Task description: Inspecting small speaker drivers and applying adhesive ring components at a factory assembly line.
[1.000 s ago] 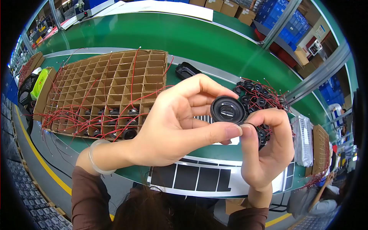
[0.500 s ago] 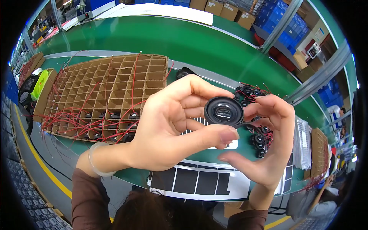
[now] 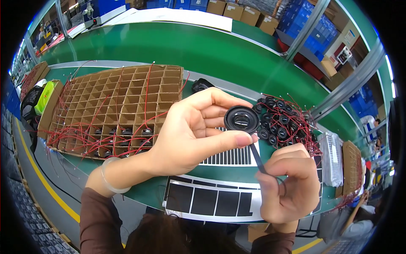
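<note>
My left hand (image 3: 190,135) holds a round black speaker (image 3: 241,119) between thumb and fingers, its face turned toward me. My right hand (image 3: 289,186) sits lower right and pinches a thin black strip (image 3: 256,155) that runs up to the speaker's lower edge. Behind the speaker lies a pile of small black speakers with red wires (image 3: 283,122). A white sheet with black strips (image 3: 230,157) lies under my hands, and a second sheet with larger black rectangles (image 3: 211,202) lies nearer to me.
A cardboard grid tray (image 3: 114,108) with red-wired speakers in its near cells stands to the left on the green bench (image 3: 177,51). Cardboard boxes (image 3: 241,12) and blue crates (image 3: 321,31) line the back. A metal post (image 3: 304,27) crosses at upper right.
My right hand has dropped down and away from the speaker, drawing the black strip out below it. My left hand has kept the speaker in about the same place.
</note>
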A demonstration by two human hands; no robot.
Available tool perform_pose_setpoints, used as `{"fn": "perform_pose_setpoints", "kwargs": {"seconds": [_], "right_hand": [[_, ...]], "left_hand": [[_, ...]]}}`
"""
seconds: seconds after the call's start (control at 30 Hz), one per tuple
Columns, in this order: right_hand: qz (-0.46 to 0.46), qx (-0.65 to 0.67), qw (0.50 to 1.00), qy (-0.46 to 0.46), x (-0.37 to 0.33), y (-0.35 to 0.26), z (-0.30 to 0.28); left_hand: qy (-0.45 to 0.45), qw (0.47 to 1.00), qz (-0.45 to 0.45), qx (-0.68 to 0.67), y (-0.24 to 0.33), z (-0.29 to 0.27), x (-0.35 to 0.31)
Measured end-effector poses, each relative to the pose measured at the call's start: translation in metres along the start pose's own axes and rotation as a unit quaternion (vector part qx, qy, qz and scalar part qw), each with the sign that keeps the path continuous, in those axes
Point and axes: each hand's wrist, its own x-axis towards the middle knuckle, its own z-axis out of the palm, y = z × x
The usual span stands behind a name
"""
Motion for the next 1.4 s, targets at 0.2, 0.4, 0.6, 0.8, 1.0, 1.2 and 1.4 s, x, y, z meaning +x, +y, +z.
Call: {"fn": "perform_pose_setpoints", "kwargs": {"seconds": [0.2,0.4,0.6,0.8,1.0,1.2,1.4], "right_hand": [[0.077,0.059,0.994,0.047,0.002,0.012,-0.010],[0.111,0.072,0.991,0.025,0.003,0.018,-0.015],[0.161,0.106,0.981,0.010,0.004,0.015,-0.015],[0.157,0.119,0.980,-0.004,0.003,0.019,-0.014],[0.175,0.135,0.975,-0.014,0.005,0.018,-0.014],[0.194,0.150,0.969,-0.006,0.003,0.021,-0.009],[0.137,0.151,0.979,-0.025,0.001,0.016,-0.004]], "left_hand": [[-0.047,0.998,-0.003,-0.037,0.003,0.002,-0.003],[-0.092,0.995,0.007,-0.020,0.003,0.004,-0.004],[-0.090,0.995,0.028,-0.027,0.001,0.005,-0.008],[-0.125,0.991,0.052,0.007,0.000,0.004,-0.007],[-0.081,0.993,-0.040,-0.073,0.004,0.007,-0.008],[-0.042,0.992,-0.057,-0.100,0.005,0.008,-0.003],[-0.031,0.975,-0.160,-0.150,0.010,0.005,-0.002]]}}
